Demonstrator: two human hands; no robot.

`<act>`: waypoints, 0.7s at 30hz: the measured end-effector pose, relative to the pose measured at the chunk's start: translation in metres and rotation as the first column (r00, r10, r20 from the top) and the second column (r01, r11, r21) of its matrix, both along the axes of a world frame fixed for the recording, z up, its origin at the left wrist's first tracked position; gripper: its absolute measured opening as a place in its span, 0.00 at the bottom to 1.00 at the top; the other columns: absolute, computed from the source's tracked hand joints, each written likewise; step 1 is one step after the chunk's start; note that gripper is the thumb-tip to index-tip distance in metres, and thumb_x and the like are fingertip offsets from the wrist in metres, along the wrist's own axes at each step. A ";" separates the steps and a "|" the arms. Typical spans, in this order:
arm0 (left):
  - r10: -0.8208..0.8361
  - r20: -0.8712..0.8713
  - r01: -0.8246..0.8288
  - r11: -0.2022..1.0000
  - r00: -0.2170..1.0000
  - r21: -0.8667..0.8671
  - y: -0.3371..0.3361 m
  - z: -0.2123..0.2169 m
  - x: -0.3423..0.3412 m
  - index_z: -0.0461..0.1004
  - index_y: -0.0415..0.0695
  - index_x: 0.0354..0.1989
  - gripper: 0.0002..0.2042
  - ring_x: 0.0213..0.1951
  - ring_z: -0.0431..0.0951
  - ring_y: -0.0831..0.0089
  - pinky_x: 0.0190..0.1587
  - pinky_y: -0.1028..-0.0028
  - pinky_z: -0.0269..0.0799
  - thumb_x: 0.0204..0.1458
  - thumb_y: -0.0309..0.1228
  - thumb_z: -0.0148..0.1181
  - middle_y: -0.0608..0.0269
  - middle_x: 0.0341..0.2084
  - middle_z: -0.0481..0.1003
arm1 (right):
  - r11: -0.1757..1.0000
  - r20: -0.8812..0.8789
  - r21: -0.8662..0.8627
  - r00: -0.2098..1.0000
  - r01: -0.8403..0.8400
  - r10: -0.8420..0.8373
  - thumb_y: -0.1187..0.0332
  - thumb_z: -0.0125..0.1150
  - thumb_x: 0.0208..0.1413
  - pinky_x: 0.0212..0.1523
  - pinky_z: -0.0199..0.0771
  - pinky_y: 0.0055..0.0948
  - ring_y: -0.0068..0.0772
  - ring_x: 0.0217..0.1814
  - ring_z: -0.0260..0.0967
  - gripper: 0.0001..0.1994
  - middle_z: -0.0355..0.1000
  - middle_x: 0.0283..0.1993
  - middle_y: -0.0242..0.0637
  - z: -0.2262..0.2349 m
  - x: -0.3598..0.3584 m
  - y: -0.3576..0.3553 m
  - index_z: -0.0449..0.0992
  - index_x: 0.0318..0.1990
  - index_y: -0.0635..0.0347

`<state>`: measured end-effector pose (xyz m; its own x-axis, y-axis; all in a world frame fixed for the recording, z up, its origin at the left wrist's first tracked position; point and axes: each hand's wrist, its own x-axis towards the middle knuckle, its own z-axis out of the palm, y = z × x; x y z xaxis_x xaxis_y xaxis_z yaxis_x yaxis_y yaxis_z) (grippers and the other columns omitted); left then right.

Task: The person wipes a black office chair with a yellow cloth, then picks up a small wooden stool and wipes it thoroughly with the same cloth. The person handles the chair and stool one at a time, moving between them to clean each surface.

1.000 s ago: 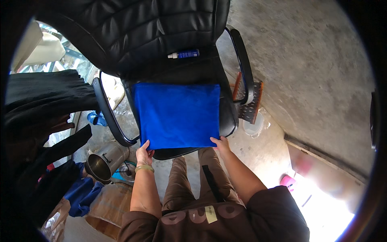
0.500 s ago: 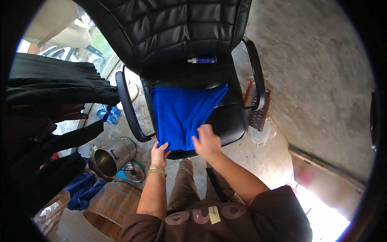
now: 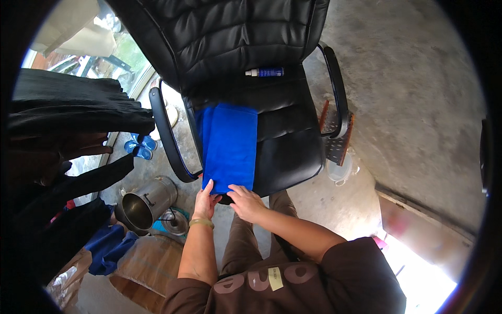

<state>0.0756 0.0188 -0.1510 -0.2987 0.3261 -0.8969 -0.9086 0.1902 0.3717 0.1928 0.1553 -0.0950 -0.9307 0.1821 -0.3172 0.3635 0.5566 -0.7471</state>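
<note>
Blue cloth (image 3: 229, 146) lies folded into a long narrow strip on the seat of the black office chair (image 3: 285, 141), along the seat's left side, running from near the backrest to the front edge, where its near end hangs just over.

My left hand (image 3: 205, 201) sits at the cloth's near left corner, fingers pinched together on the edge of the fabric. A yellow-green bracelet (image 3: 201, 223) is on that wrist. My right hand (image 3: 247, 201) is just beside it at the near right corner, fingers curled down onto the cloth end; I cannot tell whether it grips the fabric or only presses on it. The two hands are close together, nearly touching.

A small blue spray bottle (image 3: 265, 72) lies on its side at the back edge of the seat, against the backrest, well apart from the cloth.

On the floor left of the chair: a steel pot (image 3: 144, 204), a pair of blue sandals (image 3: 140, 146). Right of the chair, by the armrest, a scrub brush (image 3: 337, 138) and a clear plastic container (image 3: 340, 170). Dark garments (image 3: 68, 110) hang at far left.
</note>
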 end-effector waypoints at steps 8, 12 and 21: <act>-0.022 -0.065 0.029 0.993 0.998 0.117 0.048 0.050 -0.007 0.70 0.43 0.45 0.15 0.39 0.77 0.71 0.39 0.70 0.72 0.48 0.30 0.58 0.64 0.38 0.76 | 0.966 -0.053 0.151 0.978 0.210 -0.204 0.62 0.68 0.40 0.60 0.56 0.45 0.50 0.66 0.48 0.38 0.49 0.66 0.46 0.036 0.031 0.050 0.57 0.61 0.59; -0.012 -0.020 0.016 0.977 1.000 0.213 0.074 0.096 0.003 0.69 0.42 0.46 0.16 0.41 0.77 0.68 0.43 0.68 0.73 0.48 0.30 0.56 0.61 0.41 0.75 | 0.960 -0.131 0.251 0.987 0.123 -0.092 0.58 0.71 0.35 0.60 0.52 0.54 0.51 0.70 0.41 0.46 0.43 0.69 0.46 0.075 0.048 0.060 0.53 0.64 0.55; -0.094 0.060 0.060 0.906 0.994 0.420 0.148 0.232 0.053 0.61 0.40 0.56 0.24 0.51 0.71 0.58 0.54 0.61 0.69 0.51 0.35 0.52 0.53 0.50 0.70 | 0.828 -0.341 0.408 0.906 0.384 -0.252 0.69 0.69 0.28 0.51 0.66 0.43 0.48 0.56 0.61 0.41 0.60 0.58 0.42 0.157 0.076 0.103 0.62 0.59 0.56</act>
